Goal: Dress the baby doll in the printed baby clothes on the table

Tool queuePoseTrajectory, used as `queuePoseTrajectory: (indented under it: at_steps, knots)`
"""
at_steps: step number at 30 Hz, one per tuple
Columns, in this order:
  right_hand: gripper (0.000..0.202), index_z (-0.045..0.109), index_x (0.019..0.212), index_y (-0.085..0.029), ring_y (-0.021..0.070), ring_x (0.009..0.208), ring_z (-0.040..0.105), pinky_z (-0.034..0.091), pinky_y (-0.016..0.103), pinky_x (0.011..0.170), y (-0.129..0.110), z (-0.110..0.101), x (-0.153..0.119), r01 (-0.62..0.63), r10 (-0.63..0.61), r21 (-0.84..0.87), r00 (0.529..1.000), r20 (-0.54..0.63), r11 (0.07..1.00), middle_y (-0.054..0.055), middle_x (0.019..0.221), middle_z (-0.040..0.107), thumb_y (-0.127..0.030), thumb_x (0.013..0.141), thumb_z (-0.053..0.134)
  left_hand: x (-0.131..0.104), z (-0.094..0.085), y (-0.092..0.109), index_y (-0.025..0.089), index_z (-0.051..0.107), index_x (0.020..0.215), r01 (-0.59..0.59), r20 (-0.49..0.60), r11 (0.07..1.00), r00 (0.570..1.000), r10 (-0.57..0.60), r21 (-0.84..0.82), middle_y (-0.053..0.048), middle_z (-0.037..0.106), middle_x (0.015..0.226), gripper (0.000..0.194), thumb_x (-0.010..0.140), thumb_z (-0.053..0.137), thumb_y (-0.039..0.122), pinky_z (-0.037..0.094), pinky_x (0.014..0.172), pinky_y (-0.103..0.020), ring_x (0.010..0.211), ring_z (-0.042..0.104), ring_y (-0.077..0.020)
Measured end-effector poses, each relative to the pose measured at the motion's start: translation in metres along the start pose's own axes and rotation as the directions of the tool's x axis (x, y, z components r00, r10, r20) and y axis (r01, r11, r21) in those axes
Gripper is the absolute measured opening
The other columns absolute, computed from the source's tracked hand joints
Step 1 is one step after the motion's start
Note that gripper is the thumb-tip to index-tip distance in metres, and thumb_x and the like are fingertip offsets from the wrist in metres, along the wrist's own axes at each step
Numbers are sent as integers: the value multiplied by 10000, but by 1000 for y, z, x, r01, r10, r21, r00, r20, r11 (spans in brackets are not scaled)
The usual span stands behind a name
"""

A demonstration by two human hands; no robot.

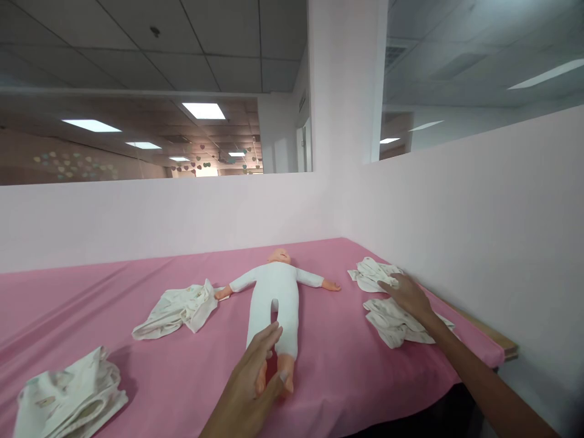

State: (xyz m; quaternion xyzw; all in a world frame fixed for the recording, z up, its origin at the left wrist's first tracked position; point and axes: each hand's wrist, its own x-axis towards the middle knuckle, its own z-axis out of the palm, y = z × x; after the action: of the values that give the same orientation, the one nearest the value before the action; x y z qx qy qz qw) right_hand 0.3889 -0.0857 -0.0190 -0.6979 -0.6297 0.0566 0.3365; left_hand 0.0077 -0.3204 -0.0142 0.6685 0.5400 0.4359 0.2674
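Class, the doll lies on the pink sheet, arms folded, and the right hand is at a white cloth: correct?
Not folded: the head view shows the arms spread wide. The doll lies on the pink sheet, and the right hand is at a white cloth.

The doll [274,291] lies on the tabletop [182,377], head toward the back wall [205,219]. Left of the doll, beside its outstretched arm, lies the near-left garment [177,311]; farther left and forward, the far-left garment [68,395]. Right of it, the rear-right garment [370,272] lies behind the front-right garment [390,322].
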Motion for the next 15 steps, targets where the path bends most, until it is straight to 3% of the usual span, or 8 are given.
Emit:
queuePoseTrajectory:
  at_steps: [3,5,8,10,12,15]
  knots:
    - [594,570,1226,-112,422,1294,453,340,513,1008,11,9,35,-102,99,-30,992,-80,994,278,1354,520,-391,715,691,-5,3,-1,302,519,1433,-41,17,999,999,41,1,-70,462,1508,595,902,548,570,324,1169,-494,1400,396,-320]
    - [359,636,969,-162,451,1235,484,326,560,959,18,17,49,-142,144,38,988,-60,989,251,1177,616,-314,653,715,-7,7,-3,301,531,1427,-68,36,998,997,68,-6,-74,462,1510,593,895,563,562,350,1153,-492,1388,412,-325]
    - [73,576,705,-202,451,1094,569,353,567,887,16,23,62,-135,137,61,990,-26,989,189,913,660,-248,670,622,-8,6,-4,302,563,1403,-107,31,994,994,106,0,-71,448,1523,573,889,575,554,375,1141,-467,1383,424,-328]
    - [72,591,755,-215,398,1053,597,390,509,869,2,22,67,-95,98,66,994,-41,993,164,910,661,-242,717,536,-9,2,-2,315,584,1380,-99,12,995,995,99,5,-56,448,1526,539,891,578,542,379,1142,-452,1386,424,-323]
    - [229,619,921,-213,331,1047,598,419,439,871,-25,15,69,-36,48,127,994,-98,991,144,980,666,-255,763,458,-9,-4,1,321,575,1385,-56,10,998,998,56,-3,-46,444,1528,526,903,569,531,367,1151,-453,1398,407,-318]
    - [354,625,1061,-183,265,957,604,471,368,815,-83,-8,59,153,-45,440,968,-247,885,101,993,675,-313,773,466,-4,-11,5,302,526,1423,-4,56,999,998,6,-49,-61,443,1521,548,924,546,530,333,1171,-458,1401,397,-305]
